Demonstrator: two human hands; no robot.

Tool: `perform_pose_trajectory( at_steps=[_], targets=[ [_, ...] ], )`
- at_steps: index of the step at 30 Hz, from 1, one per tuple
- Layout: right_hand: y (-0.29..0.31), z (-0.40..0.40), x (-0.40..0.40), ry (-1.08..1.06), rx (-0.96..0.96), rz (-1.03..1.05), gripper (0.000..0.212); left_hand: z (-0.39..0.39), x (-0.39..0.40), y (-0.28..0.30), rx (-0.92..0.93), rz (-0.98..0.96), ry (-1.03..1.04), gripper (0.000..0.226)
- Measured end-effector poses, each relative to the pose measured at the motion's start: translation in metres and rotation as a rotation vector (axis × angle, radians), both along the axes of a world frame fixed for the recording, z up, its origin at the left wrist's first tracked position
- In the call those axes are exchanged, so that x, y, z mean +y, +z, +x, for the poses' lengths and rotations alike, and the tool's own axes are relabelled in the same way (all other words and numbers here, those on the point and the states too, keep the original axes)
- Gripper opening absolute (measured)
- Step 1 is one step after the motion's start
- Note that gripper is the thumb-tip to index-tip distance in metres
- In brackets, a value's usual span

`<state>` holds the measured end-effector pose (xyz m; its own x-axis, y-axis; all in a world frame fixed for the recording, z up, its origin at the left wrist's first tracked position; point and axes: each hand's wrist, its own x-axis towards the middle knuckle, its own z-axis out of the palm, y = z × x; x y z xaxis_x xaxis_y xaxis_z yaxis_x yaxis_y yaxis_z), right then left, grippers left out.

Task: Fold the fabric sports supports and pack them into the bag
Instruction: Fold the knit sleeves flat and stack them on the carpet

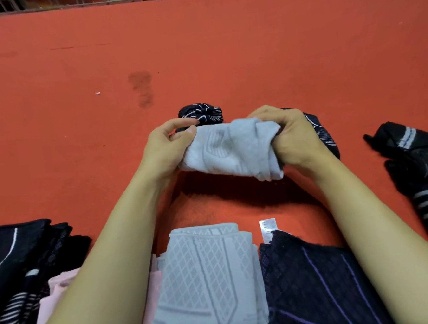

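Two hands hold one pale grey support (228,152) in the air above the orange bench (201,50), near its middle. My left hand (164,146) pinches one end between thumb and fingers, and my right hand (290,137) curls round the other end, where the cloth is bunched and doubled over. I judge I am midway through folding or rolling this piece. Just beyond it lies a dark rolled support with white lines (201,113), and another dark one (322,134) sits partly behind my right hand. Along the near edge lie a flat grey stack (207,275), a dark piece with purple stripes (315,281), pink cloth (58,289), and dark striped pieces at the left (20,253) and the right (418,164). No bag is in view. Next, I think, the bundle needs tightening and setting down beside the rolled ones.
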<state>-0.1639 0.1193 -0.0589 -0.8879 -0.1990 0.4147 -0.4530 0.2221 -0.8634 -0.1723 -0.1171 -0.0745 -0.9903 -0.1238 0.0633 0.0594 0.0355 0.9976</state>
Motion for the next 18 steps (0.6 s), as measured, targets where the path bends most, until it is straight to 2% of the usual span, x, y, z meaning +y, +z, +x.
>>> perform_pose_trajectory(
  at_steps=[2,3,6,9,12,13,16,17,18],
  targets=[
    [0.002,0.001,0.003,-0.055,-0.147,-0.245,0.022,-0.001,-0.002,-0.002,0.000,-0.054,0.024,0.018],
    [0.001,-0.002,0.006,-0.098,-0.164,-0.296,0.019,-0.002,-0.003,-0.002,-0.010,-0.060,0.043,0.019],
    [-0.002,-0.011,0.013,-0.190,-0.112,-0.218,0.020,-0.004,-0.009,-0.002,-0.074,-0.020,0.095,0.019],
    [-0.005,-0.013,0.013,-0.206,-0.153,-0.201,0.024,-0.005,-0.008,0.002,-0.141,0.068,0.109,0.014],
    [-0.005,-0.016,0.012,-0.248,-0.313,-0.330,0.017,-0.002,-0.003,0.007,-0.226,0.172,-0.027,0.034],
    [-0.005,-0.018,0.012,-0.256,-0.393,-0.402,0.018,0.001,-0.001,0.010,-0.256,0.161,-0.089,0.034],
    [-0.009,-0.022,0.017,-0.262,-0.449,-0.476,0.016,0.007,-0.002,0.011,-0.160,0.097,-0.253,0.028],
    [-0.012,-0.023,0.019,-0.247,-0.425,-0.458,0.020,0.009,-0.002,0.010,-0.090,0.079,-0.271,0.028],
    [-0.014,-0.022,0.022,-0.234,-0.363,-0.380,0.037,0.009,-0.002,0.009,-0.028,0.066,-0.269,0.030]
  ],
)
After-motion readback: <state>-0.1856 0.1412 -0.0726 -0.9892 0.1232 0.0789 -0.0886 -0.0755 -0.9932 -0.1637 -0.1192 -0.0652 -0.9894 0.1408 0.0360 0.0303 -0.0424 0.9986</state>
